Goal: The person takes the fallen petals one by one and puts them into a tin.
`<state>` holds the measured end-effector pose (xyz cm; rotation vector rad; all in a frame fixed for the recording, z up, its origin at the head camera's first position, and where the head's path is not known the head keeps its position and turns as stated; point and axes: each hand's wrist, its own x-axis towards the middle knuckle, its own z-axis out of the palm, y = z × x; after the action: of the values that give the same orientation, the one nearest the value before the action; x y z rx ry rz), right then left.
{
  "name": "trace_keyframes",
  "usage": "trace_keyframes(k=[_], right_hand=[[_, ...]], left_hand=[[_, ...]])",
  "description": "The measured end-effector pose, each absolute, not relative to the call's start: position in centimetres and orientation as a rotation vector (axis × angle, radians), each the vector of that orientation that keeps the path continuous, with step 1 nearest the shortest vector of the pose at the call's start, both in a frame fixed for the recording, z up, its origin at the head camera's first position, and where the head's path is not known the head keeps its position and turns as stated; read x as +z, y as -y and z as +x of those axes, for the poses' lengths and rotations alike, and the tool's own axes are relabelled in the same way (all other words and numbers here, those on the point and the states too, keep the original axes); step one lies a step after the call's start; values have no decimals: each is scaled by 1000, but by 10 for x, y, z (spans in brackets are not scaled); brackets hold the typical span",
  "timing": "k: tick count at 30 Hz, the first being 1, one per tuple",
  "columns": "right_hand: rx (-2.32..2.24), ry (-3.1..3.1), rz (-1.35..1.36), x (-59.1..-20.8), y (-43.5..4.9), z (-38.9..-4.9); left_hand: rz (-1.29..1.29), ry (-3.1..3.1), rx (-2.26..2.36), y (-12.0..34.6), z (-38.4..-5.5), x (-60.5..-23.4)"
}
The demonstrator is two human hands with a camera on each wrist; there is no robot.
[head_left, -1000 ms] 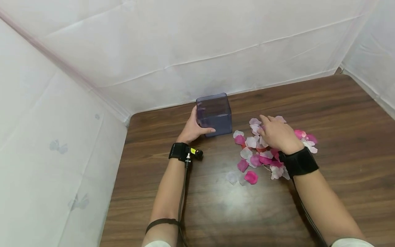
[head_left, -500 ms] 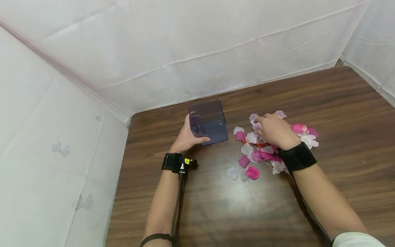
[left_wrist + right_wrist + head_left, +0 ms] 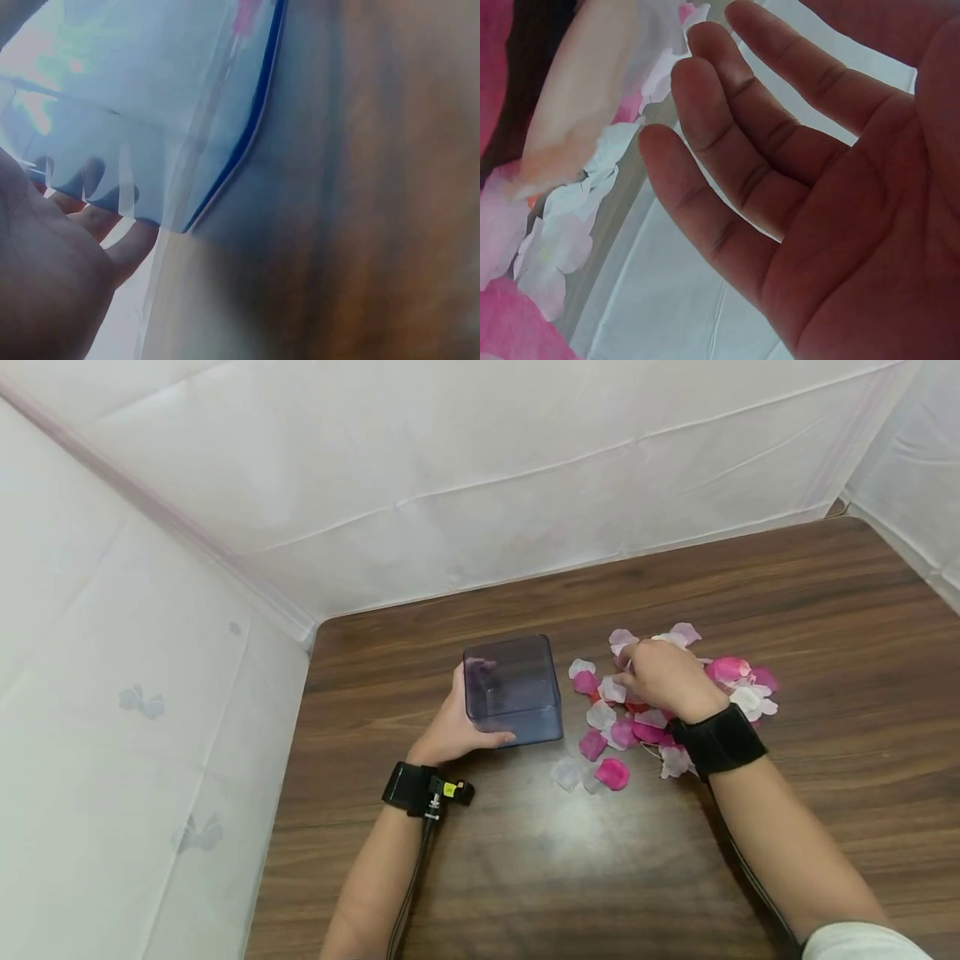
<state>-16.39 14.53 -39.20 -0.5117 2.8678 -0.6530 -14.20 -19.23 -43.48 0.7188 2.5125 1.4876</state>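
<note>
My left hand [image 3: 448, 722] grips a see-through bluish-purple plastic box [image 3: 513, 685] from its left side, thumb along the near face. In the left wrist view, the fingers of my left hand [image 3: 56, 259] show through the wall of the box [image 3: 127, 142]. To the right of the box, my right hand [image 3: 663, 672] is over a loose pile of artificial petals [image 3: 622, 731] in pink, white and pale lilac. Seen from the right wrist, my right hand [image 3: 780, 172] has loosely bent fingers and nothing visible in its palm, with petals [image 3: 544, 255] beyond the fingertips.
Both things are on or over a brown wood-grain table [image 3: 525, 877]. White sheeting [image 3: 480, 460] hangs along the back and left edges of the table. A few petals, including a bright pink petal [image 3: 612, 773], lie apart at the near side of the pile.
The left hand has drawn the box closer to the person, changing its tilt on the way. The right hand stays over the petals, its fingers more bent than a second ago.
</note>
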Motion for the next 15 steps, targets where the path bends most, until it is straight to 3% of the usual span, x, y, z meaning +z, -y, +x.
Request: trace_keyframes(k=[15], right_hand=[[-665, -2859, -501, -381, -159, -158]], left_hand=[[789, -2499, 1487, 174, -130, -431]])
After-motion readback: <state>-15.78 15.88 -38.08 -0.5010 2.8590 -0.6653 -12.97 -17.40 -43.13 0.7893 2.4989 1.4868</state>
